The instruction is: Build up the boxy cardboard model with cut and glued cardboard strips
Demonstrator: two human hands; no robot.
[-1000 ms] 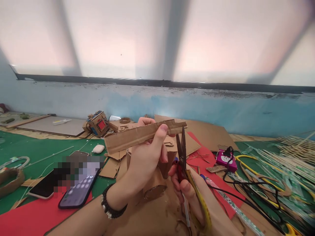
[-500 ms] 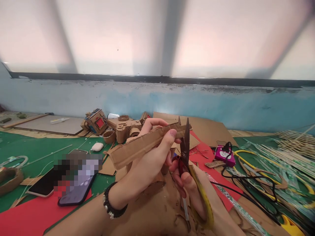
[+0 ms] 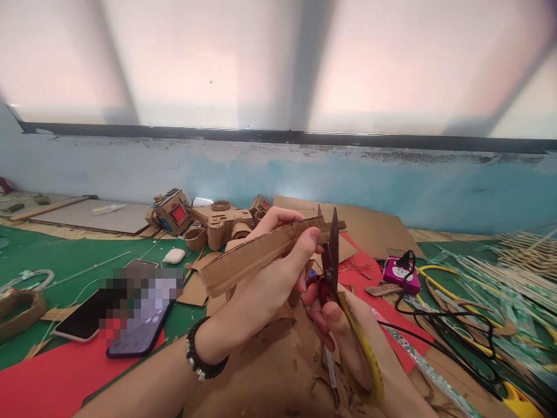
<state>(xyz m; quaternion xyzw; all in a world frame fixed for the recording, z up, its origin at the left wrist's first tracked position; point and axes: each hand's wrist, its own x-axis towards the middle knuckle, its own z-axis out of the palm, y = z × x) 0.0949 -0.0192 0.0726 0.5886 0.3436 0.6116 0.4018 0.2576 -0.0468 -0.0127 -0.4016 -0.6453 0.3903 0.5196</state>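
My left hand (image 3: 278, 278), with a dark beaded bracelet at the wrist, pinches a long folded cardboard strip (image 3: 248, 258). The strip slants up to the right, its right end lying between the parted blades of a pair of scissors (image 3: 333, 255). Wrapped round the scissors' yellow and red handles is my right hand (image 3: 339, 331), close below the left one. Beneath both hands lies a large brown cardboard sheet (image 3: 256, 383) with small scraps on it. Part of the right hand's fingers is hidden behind the handles.
Cardboard camera models (image 3: 228, 226) stand behind the hands. To the left lie two phones (image 3: 139, 319), a white earbud case (image 3: 174, 256) and red paper (image 3: 39, 377). On the right are a purple box (image 3: 401, 276), black cables (image 3: 456, 325) and many thin sticks (image 3: 522, 255).
The whole view has shifted slightly. Both hands keep their grips, and the scissor blades stay parted around the strip's right end.
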